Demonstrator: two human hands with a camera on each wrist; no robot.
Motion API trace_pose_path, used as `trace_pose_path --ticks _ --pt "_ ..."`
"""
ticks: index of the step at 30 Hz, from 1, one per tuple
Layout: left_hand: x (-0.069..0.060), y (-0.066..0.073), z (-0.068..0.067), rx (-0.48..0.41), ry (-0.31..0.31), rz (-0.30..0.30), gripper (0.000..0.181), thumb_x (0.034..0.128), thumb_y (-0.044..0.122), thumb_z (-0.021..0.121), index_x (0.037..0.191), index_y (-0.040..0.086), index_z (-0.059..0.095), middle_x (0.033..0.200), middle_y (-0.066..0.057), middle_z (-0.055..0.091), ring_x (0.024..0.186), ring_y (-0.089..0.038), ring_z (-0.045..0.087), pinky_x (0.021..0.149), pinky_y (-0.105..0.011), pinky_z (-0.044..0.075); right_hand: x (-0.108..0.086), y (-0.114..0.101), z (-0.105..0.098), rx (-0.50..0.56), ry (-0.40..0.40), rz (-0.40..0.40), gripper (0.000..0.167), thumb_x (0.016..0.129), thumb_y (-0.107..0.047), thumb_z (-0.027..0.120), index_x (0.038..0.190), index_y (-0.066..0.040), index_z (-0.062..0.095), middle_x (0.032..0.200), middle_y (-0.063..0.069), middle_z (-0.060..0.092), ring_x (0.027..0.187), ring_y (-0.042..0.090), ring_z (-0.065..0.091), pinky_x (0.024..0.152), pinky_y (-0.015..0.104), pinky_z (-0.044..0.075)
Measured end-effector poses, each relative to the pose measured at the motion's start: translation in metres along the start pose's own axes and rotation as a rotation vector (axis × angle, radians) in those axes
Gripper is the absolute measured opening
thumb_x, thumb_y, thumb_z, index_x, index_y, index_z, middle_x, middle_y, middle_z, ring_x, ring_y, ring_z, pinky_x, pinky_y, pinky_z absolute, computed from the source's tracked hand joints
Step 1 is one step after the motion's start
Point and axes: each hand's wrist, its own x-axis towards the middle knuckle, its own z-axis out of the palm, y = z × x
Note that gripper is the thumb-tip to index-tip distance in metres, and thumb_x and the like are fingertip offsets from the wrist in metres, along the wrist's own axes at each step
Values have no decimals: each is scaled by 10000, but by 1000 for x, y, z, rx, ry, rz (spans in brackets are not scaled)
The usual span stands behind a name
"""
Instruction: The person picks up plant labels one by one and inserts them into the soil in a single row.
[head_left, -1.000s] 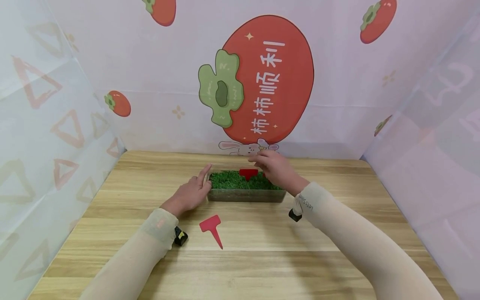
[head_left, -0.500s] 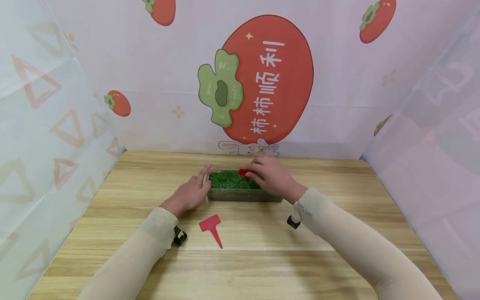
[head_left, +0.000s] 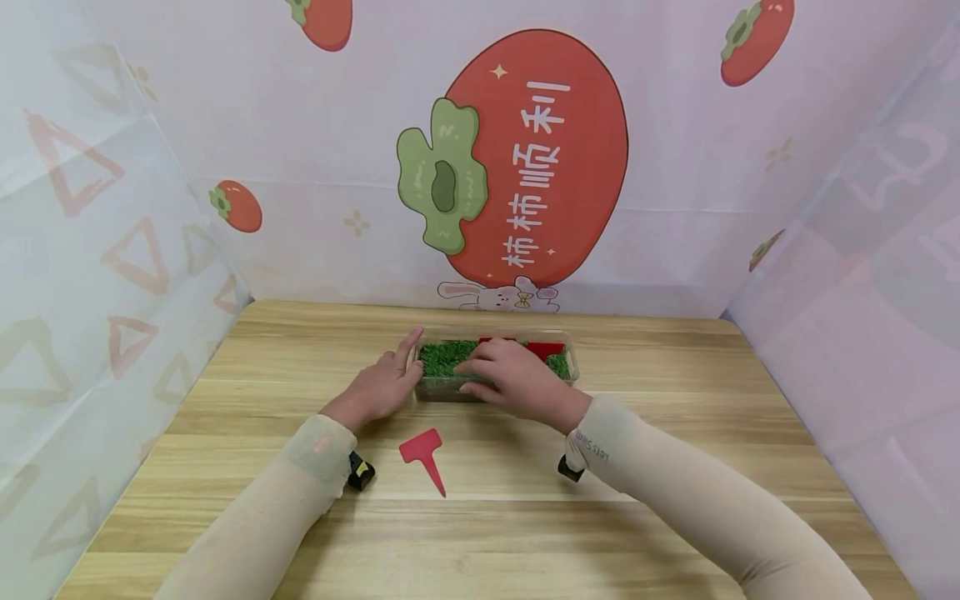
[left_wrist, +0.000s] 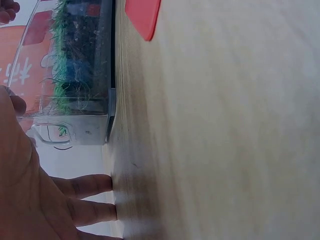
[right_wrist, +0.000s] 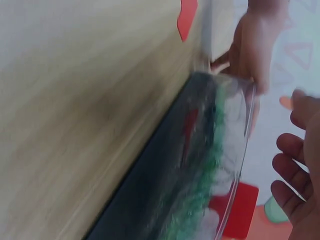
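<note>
A clear plastic box [head_left: 450, 392] of dark soil and green grass [head_left: 442, 358] lies lengthwise near the table's back. My left hand [head_left: 378, 385] rests at its left end. There the thumb touches the box rim, and other fingertips rest on the table in the left wrist view. Over the box's front edge is my right hand [head_left: 517, 379], fingers loosely bent around nothing. Two red T-shaped plant labels stand in the grass: one label [head_left: 547, 350] to the right, the other label [head_left: 495, 339] partly hidden behind the right hand. A pinkish-red plant label [head_left: 423, 454] lies flat on the table.
The wooden table [head_left: 495, 542] meets a fabric backdrop [head_left: 315, 250] printed with persimmons just behind the box. Fabric walls stand at both sides. Black wrist cameras hang below both sleeves.
My right hand has come from the box's right side to the middle label's head, then left it and moved nearer and leftward. The right label is now uncovered. My left hand stays put.
</note>
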Motion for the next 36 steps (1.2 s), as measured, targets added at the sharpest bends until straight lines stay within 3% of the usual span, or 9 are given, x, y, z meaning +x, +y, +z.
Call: trace_pose_path --ticks 6,13,18,25,36 --pt "0 0 -1 -1 -2 3 630 1058 490 240 1616 370 -27 1532 -329 344 1230 -588 504 1041 -665 385 4 -13 6 -2 -33 -32 312 913 -341 736 1192 -203 737 1090 -59 687 987 98 592 906 258 509" --pt "0 -2 0 7 8 14 627 1062 487 241 1621 352 -9 1523 -333 355 1216 -581 517 1027 -659 400 4 -22 17 25 -163 -76 476 871 -448 744 1271 -193 699 1169 -42 668 1074 113 594 985 266 496" --pt "1 -2 1 12 13 22 623 1064 483 243 1619 360 -14 1507 -332 374 1193 -574 536 1007 -657 417 6 -29 25 36 -242 -87 568 827 -529 750 1284 -198 689 1187 -47 663 1062 101 585 965 245 497" --pt "0 -2 0 15 19 26 625 1065 476 248 1620 353 -10 1499 -332 383 1178 -576 544 989 -658 430 10 -41 35 9 -349 -110 616 817 -578 734 1315 -221 666 1209 -54 644 1094 102 565 989 241 480" --pt "0 -3 1 8 10 29 623 1067 481 246 1617 366 -21 1526 -329 350 1202 -584 525 1008 -667 412 10 -51 52 18 -378 -146 610 804 -603 743 1285 -235 667 1132 -70 619 1014 84 546 929 221 473"
